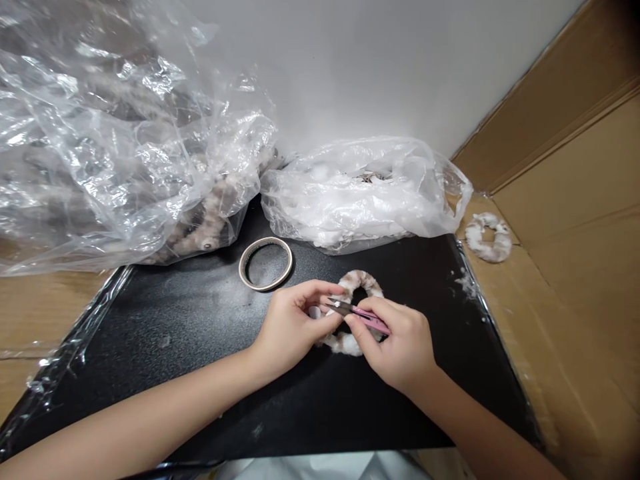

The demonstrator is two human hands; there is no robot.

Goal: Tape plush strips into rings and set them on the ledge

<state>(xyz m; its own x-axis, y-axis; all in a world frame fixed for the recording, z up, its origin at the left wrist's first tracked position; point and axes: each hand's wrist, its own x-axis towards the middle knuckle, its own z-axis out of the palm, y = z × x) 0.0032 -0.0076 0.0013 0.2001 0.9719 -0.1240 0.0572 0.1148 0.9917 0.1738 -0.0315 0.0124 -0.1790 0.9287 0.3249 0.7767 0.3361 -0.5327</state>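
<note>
A fluffy white-and-brown ring (346,343) lies over the black table, with my left hand (293,323) closed on its left side. Between that thumb and fingers pokes a small round white piece (315,312), which I cannot identify. Pink thread snips (370,319) are gripped in my right hand (400,339). Their dark blades point left and reach the fingertips of my left hand, by a tiny white bit. My hands hide part of the ring and where the blades meet it.
A tape roll (266,264) lies flat on the black tabletop (175,347). Behind stand a large clear bag (125,147) of fluffy pieces and a smaller bag (360,200) of white pieces. Another fluffy ring (488,237) rests on cardboard (575,220) at right.
</note>
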